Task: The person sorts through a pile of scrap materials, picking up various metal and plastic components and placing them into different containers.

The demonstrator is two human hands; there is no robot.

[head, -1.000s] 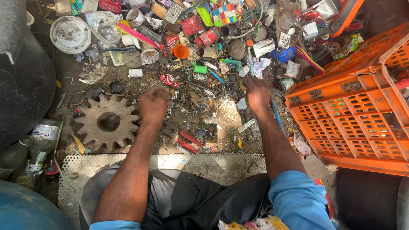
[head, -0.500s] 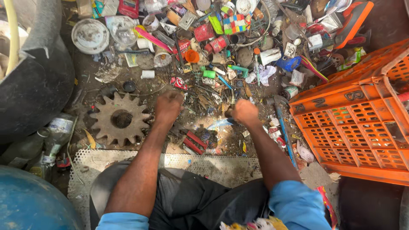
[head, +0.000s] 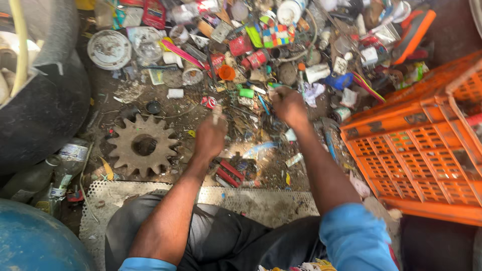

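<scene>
My left hand (head: 210, 136) hovers over a dirt floor strewn with scrap. It is closed on a small pale piece (head: 217, 113) that sticks up past my fingers. To its right and a little farther out, my right hand (head: 289, 106) is curled into a fist above the small litter; I see nothing in it. A rusty toothed gear wheel (head: 144, 145) lies flat just left of my left hand. Red strips (head: 230, 174) lie on the ground below that hand.
An orange plastic crate (head: 422, 150) stands at the right. A black tyre (head: 45, 110) and a blue drum (head: 30, 241) are at the left, with bottles (head: 65, 165) between. A perforated metal sheet (head: 251, 200) lies before my knees. Lids, cans and plastic scraps crowd the far side.
Both hands have lifted off the ground and moved farther out into the scrap. The left hand now grips a small pale piece.
</scene>
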